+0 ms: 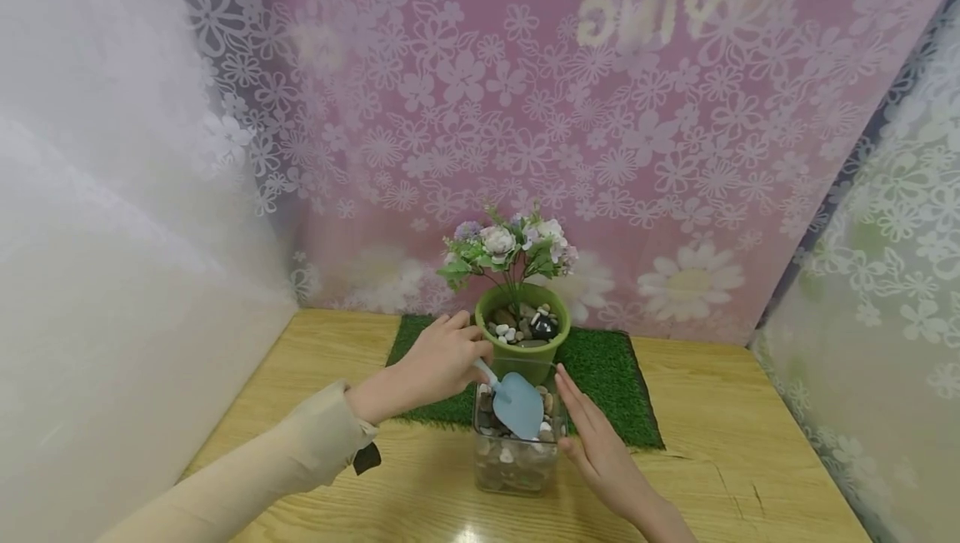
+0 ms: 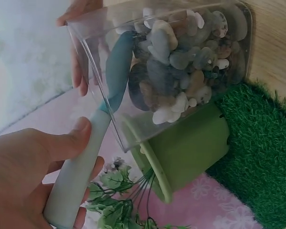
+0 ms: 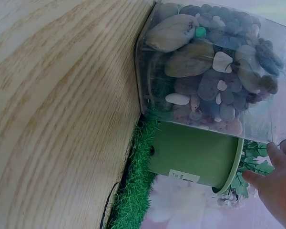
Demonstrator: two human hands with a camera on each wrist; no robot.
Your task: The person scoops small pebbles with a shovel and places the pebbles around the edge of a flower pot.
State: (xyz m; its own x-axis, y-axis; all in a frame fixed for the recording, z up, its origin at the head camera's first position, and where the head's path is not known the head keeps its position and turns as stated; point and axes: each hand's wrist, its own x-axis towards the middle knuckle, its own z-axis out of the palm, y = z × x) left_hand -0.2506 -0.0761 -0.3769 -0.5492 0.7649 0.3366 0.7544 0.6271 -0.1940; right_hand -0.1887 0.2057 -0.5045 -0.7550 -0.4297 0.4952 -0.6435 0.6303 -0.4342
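My left hand [image 1: 444, 360] grips the pale handle of a small blue garden trowel [image 1: 519, 406]. Its blade dips inside a clear square container [image 1: 517, 480], above the pebbles [image 2: 167, 57] that partly fill it. The left wrist view shows the handle [image 2: 78, 174] leaning over the container's rim, with thumb and fingers around it. Along the container's right side lies my right hand [image 1: 596, 443], fingers extended and touching near the rim. Only part of that hand [image 3: 279, 183] appears in the right wrist view. No stone is clearly visible on the blade.
Right behind the container stands a green flowerpot [image 1: 558, 335] with artificial flowers [image 1: 510, 243] and stones inside. A green turf mat [image 1: 611, 385] lies under the pot on the wooden table [image 1: 712, 443]. Flower-patterned curtains [image 1: 525, 127] close off the back and sides.
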